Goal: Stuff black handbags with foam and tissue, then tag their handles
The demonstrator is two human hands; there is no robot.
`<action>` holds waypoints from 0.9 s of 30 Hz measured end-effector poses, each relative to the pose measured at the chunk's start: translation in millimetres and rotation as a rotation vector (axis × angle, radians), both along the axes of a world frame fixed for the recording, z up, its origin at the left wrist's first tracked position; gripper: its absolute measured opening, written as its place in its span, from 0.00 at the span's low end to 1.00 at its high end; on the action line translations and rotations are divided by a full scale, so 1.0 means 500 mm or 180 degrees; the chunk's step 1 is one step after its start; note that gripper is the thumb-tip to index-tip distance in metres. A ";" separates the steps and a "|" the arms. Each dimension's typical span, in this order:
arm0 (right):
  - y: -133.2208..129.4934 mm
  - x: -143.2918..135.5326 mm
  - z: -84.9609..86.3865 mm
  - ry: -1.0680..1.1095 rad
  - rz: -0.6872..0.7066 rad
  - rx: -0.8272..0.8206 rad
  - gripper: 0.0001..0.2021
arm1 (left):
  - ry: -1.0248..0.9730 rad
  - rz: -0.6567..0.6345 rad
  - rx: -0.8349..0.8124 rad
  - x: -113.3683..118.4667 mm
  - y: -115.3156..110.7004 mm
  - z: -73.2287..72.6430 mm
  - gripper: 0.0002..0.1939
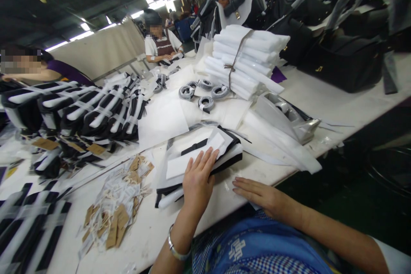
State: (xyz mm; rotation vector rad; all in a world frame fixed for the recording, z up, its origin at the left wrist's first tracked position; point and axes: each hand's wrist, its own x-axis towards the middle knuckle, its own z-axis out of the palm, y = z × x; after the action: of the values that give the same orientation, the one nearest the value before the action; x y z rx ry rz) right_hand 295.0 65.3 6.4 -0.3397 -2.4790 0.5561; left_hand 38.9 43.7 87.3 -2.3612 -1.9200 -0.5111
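A flat black bag [238,142] lies in front of me with white padding along its edges. On top of it is a white foam strip [175,167]. My left hand [199,175] rests flat on the strip and bag, fingers stretched toward the far side. To the right, my right hand [257,195] is stretched out low over the table's front edge, apart from the bag and holding nothing. Its fingers are straight and close together. Left of the bag lies a heap of brown and white tags [120,205] with strings.
Wrapped black bags [96,107] stand in a row at left. Wrapped straps lie coiled [205,103] beyond the bag, beside a tied stack of white foam sheets [244,55]. Finished black handbags [343,60] stand at far right. A co-worker [162,47] sits across the table.
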 end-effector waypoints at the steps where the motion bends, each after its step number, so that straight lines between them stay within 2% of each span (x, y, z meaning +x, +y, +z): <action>1: 0.000 0.003 0.000 0.0029 -0.0095 -0.0004 0.30 | -0.0007 0.0000 -0.0005 0.000 -0.001 -0.001 0.44; 4: 0.001 0.008 -0.006 0.0266 -0.0433 -0.0070 0.29 | -0.0006 0.0012 -0.0019 0.001 -0.002 -0.005 0.43; 9: 0.018 0.008 -0.008 0.0453 -0.0974 -0.0418 0.14 | 0.0028 0.0023 0.0000 0.003 -0.002 -0.005 0.43; 11: 0.029 0.014 -0.006 0.0381 -0.0781 -0.0537 0.14 | 0.0014 0.0034 0.0005 0.004 -0.002 -0.005 0.43; 14: 0.043 0.031 -0.009 0.0213 -0.0349 -0.0523 0.20 | -0.0010 0.0036 -0.0004 0.006 -0.004 -0.007 0.42; 17: 0.054 0.047 -0.017 0.0148 -0.0335 -0.0169 0.24 | 0.0005 0.0042 -0.0008 0.008 -0.006 -0.013 0.42; 21: 0.054 0.046 -0.018 0.0216 -0.0280 0.0399 0.21 | 0.0129 0.0054 0.0036 0.015 -0.011 -0.023 0.42; 24: 0.034 0.031 -0.012 0.0284 -0.0087 0.0587 0.18 | 0.0286 0.0034 0.0151 0.024 -0.015 -0.039 0.40; 27: 0.006 0.022 -0.008 0.0339 -0.0136 0.0614 0.17 | 0.0390 0.0016 0.0315 0.033 -0.021 -0.062 0.37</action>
State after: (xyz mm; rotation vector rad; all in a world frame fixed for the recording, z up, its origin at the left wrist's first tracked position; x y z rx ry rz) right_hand 305.8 68.2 2.2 -0.2784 -2.3925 0.3062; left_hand 55.6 33.3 56.2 -2.2698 -1.8052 -0.4389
